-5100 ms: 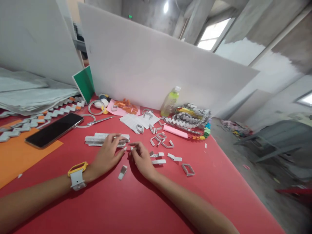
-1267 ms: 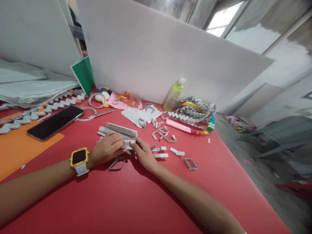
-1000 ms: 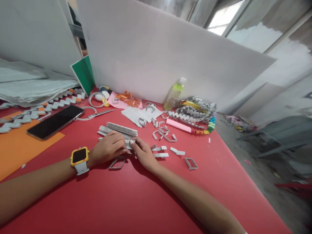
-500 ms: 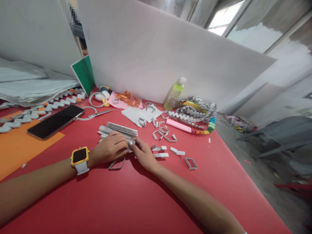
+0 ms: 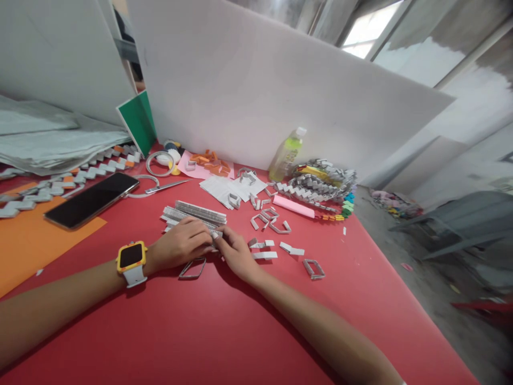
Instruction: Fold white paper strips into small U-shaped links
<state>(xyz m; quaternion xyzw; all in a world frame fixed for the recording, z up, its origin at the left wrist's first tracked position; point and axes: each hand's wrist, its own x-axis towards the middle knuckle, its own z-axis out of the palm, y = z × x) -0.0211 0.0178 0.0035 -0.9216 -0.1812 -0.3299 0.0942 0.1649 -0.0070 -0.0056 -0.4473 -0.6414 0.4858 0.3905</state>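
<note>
Flat folded newspaper strips (image 5: 200, 211) lie stacked at the middle of the red table. My left hand (image 5: 185, 243), with a yellow-framed watch (image 5: 132, 256) on its wrist, rests over the near strips, its fingers curled down. Against its fingertips, my right hand (image 5: 236, 254) pinches the end of a folded paper strip (image 5: 216, 234) between thumb and fingers. Both hands seem closed on this strip, most of which they hide. A bent paper frame (image 5: 193, 269) lies just below my left hand. To the right of my right hand are loose folded paper links (image 5: 264, 255).
Left are a phone (image 5: 92, 200), a craft knife (image 5: 166, 186) and tape rolls (image 5: 160, 163). Behind stand a green bottle (image 5: 286, 155) and a coiled paper chain (image 5: 324, 187), near a pink roll (image 5: 294, 207). A white board (image 5: 256, 91) closes off the back.
</note>
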